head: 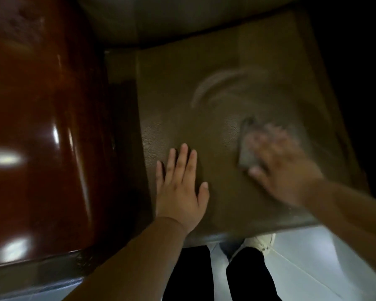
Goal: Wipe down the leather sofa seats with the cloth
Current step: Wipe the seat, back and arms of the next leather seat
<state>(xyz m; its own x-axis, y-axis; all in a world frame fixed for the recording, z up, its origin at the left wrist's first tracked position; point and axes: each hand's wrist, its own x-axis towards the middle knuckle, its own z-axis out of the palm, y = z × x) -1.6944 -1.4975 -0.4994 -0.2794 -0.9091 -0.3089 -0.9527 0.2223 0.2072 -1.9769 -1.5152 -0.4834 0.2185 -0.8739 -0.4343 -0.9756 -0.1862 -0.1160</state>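
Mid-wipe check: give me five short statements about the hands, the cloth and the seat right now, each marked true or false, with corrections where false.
1. The left hand lies flat on the seat cushion, fingers straight. True.
2. The cloth is under the left hand. False: it is under the right hand, on the right part of the seat.
3. Curved pale wipe streaks show on the seat beyond the hands. True.
4. The glossy wooden armrest is on the person's right. False: it is on the left of the seat.
5. The right hand is sharp and clear. False: it is blurred, so its exact finger pose on the cloth cannot be told.
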